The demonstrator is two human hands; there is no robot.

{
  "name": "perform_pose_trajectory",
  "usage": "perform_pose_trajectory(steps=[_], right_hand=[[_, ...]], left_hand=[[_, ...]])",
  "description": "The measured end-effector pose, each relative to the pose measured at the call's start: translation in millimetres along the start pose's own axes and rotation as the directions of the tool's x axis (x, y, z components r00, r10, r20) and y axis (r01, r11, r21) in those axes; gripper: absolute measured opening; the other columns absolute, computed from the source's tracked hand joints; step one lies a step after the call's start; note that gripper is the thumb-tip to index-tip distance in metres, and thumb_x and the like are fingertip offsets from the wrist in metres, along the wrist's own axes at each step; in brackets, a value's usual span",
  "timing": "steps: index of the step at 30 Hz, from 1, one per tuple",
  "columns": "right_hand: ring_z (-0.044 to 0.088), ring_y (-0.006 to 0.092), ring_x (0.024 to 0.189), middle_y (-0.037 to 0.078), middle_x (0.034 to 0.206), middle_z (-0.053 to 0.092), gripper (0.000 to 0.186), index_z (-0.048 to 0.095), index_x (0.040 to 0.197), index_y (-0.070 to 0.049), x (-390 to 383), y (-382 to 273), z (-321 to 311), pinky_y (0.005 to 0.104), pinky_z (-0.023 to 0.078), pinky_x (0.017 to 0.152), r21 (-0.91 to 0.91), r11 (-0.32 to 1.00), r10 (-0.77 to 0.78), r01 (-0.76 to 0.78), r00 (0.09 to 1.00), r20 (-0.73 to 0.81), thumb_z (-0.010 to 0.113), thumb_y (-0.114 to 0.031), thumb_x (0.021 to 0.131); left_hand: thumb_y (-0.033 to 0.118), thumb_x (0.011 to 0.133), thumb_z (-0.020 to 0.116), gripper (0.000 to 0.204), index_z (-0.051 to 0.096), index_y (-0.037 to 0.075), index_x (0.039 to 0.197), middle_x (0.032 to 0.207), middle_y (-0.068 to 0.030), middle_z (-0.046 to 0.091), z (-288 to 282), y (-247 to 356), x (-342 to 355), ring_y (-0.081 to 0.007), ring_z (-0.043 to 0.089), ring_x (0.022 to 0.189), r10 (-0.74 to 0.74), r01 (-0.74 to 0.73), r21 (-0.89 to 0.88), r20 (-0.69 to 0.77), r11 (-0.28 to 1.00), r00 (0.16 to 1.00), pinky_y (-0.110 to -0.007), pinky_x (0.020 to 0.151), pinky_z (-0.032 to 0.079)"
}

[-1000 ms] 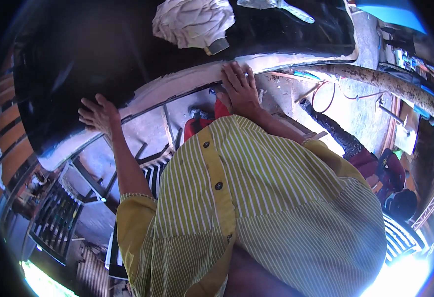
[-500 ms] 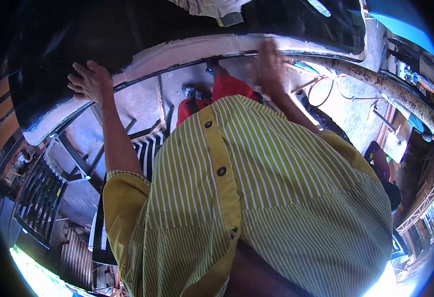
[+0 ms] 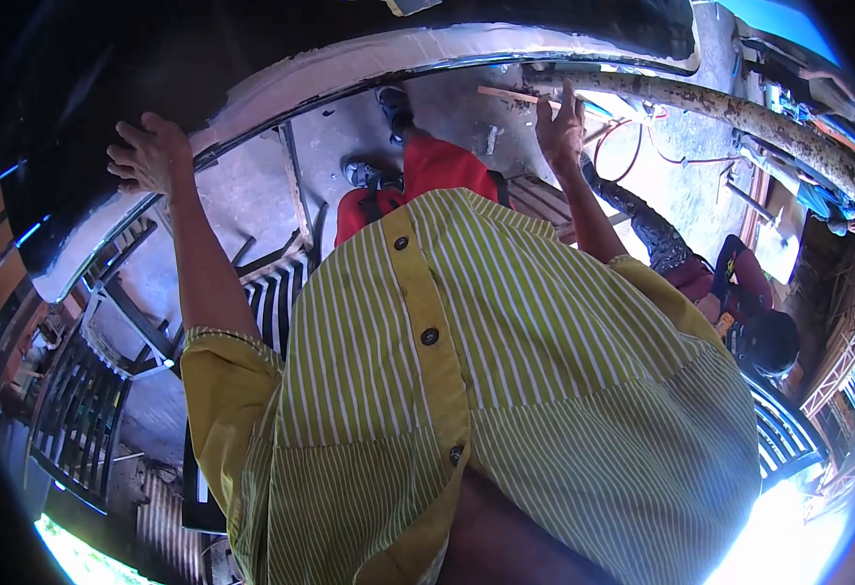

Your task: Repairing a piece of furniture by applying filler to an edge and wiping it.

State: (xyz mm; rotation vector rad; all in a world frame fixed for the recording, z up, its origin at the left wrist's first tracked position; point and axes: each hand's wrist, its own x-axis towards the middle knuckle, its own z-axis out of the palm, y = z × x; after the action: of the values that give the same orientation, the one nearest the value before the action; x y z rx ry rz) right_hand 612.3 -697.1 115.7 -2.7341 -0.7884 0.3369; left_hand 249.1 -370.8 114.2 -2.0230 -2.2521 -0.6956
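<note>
A large glossy black panel point(image 3: 193, 73) with a pale, filler-like band point(image 3: 349, 68) along its curved near edge spans the top of the head view. My left hand point(image 3: 151, 156) lies at the panel's left part near that band, its fingers spread and nothing in them. Off the panel's edge, my right hand point(image 3: 561, 132) is raised over the floor beside a long rusty pipe point(image 3: 661, 93), fingers stretched out and holding nothing I can see. A small piece of a pale block point(image 3: 413, 6) shows at the top rim.
A person point(image 3: 739, 292) in a dark cap crouches at the right. Metal stands point(image 3: 135, 317) and a slatted black rack point(image 3: 76, 405) are at the left. A red hose point(image 3: 632, 161) loops on the concrete floor point(image 3: 447, 112). A slatted bench point(image 3: 783, 419) stands at the lower right.
My right hand has moved off the panel's edge, slightly right and toward me. My left hand stays at the panel. The view has shifted, putting the cloth out of sight and showing more of the crouching person.
</note>
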Motion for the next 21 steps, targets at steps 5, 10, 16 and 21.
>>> perform_pose_trajectory(steps=[5, 10, 16, 21], right_hand=[[0.045, 0.0377, 0.108, 0.021, 0.115, 0.047, 0.055, 0.030, 0.130, -0.008, 7.1, -12.9, 10.7, 0.0435, 0.037, 0.089, -0.050, 0.980, -0.197, 0.190, 0.957, -0.212, 0.047, -0.031, 0.083], [0.060, 0.0188, 0.082, 0.005, 0.082, 0.059, 0.033, 0.050, 0.106, -0.006, 27.0, -26.7, -0.7, 0.0276, 0.047, 0.058, 0.805, 0.486, 0.287, -0.341, 0.932, 0.221, 0.042, -0.032, 0.087], [0.062, 0.0193, 0.074, 0.012, 0.090, 0.062, 0.031, 0.045, 0.103, -0.002, 75.9, 8.3, -22.2, 0.0261, 0.047, 0.056, 0.786, 0.409, 0.291, -0.464, 0.883, 0.369, 0.036, -0.030, 0.089], [0.060, 0.0187, 0.073, 0.008, 0.083, 0.062, 0.028, 0.049, 0.097, -0.004, 85.8, 11.9, -19.4, 0.0307, 0.045, 0.058, 0.740, 0.414, 0.335, -0.530, 0.845, 0.418, 0.046, -0.031, 0.088]], left_hand=[[0.044, 0.083, 0.034, 0.052, 0.037, 0.014, 0.126, 0.134, -0.0212, 0.024, 1.3, 5.0, 1.2, -0.0409, 0.017, 0.125, -0.003, 0.003, -0.015, -0.003, 1.000, 1.000, -0.056, 0.098, 0.011], [0.043, 0.081, 0.040, 0.052, 0.038, 0.015, 0.125, 0.131, -0.0212, 0.028, -3.6, -15.1, 4.5, -0.0426, 0.019, 0.123, -0.001, 0.002, 0.041, -0.037, 0.999, 0.999, -0.057, 0.094, 0.017], [0.029, 0.081, 0.047, 0.046, 0.040, 0.011, 0.123, 0.124, -0.0226, 0.034, 6.3, -28.7, -7.0, -0.0431, 0.030, 0.115, 0.114, -0.126, -0.059, -0.173, 0.990, 0.978, -0.055, 0.090, 0.028], [0.016, 0.080, 0.049, 0.045, 0.038, 0.008, 0.123, 0.128, -0.0227, 0.030, -13.6, -98.7, -47.8, -0.0418, 0.032, 0.116, -0.048, 0.021, -0.148, -0.182, 0.989, 0.982, -0.047, 0.095, 0.030]])
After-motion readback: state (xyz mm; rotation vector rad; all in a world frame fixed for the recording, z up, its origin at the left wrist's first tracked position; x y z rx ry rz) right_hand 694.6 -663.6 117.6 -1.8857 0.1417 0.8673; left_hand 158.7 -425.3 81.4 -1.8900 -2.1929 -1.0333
